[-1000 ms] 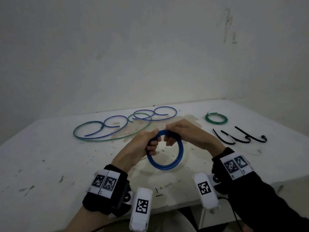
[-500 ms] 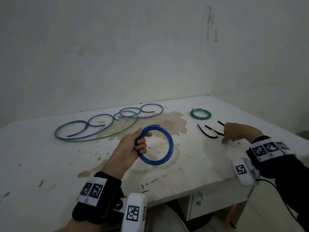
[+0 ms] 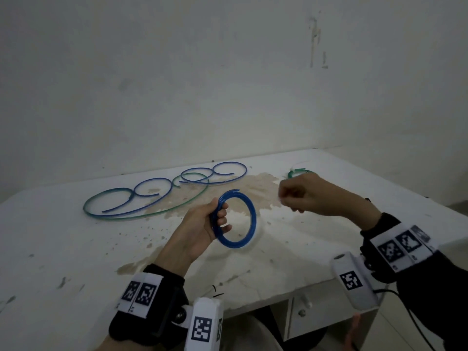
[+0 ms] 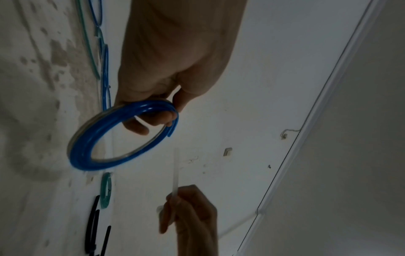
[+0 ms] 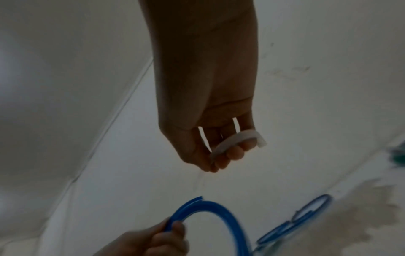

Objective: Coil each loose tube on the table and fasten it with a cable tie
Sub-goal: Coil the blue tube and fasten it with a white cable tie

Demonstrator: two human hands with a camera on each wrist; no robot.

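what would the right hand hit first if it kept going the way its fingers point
Probably the blue coil that the left hand holds up. The right hand, pinching a white tie, points left at the coil's top. Depth is unclear, so it might pass behind.

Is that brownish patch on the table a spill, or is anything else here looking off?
The table has a large brownish patch mid-top, with speckles toward the near-left; spill or worn paint, I cannot tell. A free end of the blue coil in the left hand sticks out, untied. The right hand pinches a white cable tie.
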